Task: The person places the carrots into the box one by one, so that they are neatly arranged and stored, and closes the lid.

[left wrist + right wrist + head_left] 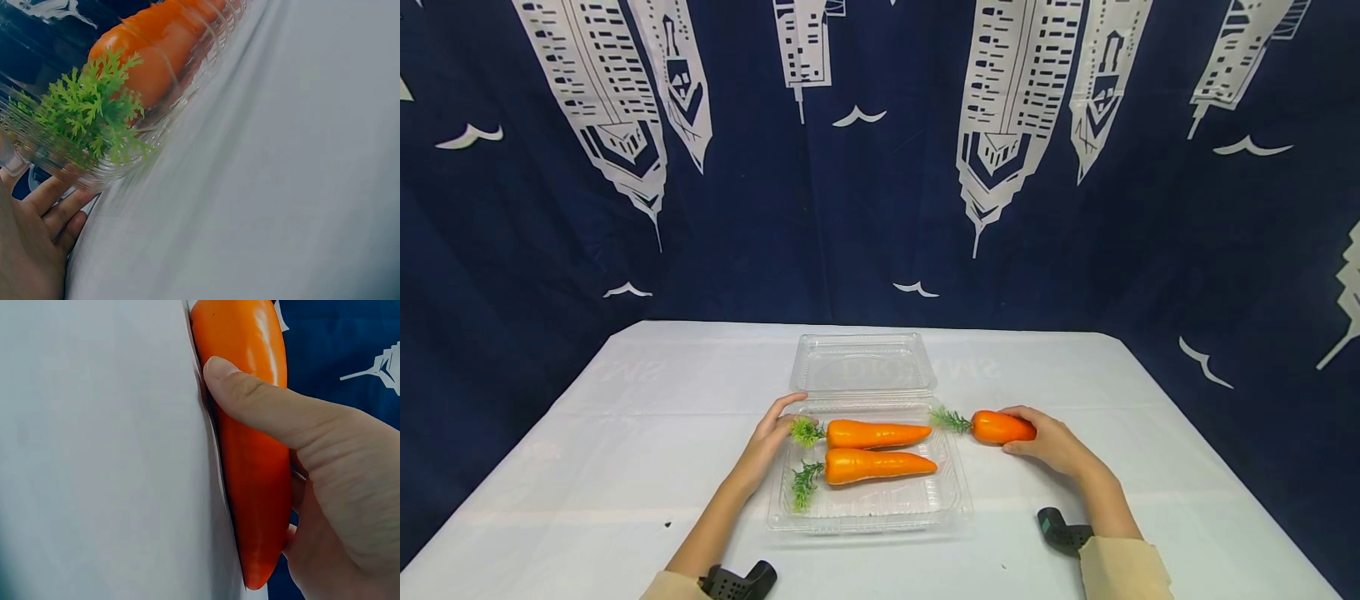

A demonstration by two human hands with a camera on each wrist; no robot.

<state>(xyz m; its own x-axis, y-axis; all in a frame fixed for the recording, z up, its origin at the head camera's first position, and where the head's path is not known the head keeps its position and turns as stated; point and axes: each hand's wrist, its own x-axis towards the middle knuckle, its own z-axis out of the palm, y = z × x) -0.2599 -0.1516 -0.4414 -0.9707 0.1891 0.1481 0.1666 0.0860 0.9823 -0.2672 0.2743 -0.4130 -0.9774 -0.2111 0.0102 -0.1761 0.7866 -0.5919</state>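
My right hand (1060,446) grips an orange carrot (997,427) with green leaves at its left end, beside the right edge of a clear plastic container (898,504). The thumb lies across the carrot's body (250,469) in the right wrist view. Two more carrots lie side by side in the container, a rear carrot (876,434) and a front carrot (880,467), leaves to the left and tips to the right. At the container's left side rests my left hand (766,442). Its extended fingers (65,209) touch the clear wall near the leaves (94,106).
The container's hinged lid (865,362) is folded back flat behind it. A white cloth covers the table (640,467). Behind the table hangs a dark blue curtain (865,217) with white building prints.
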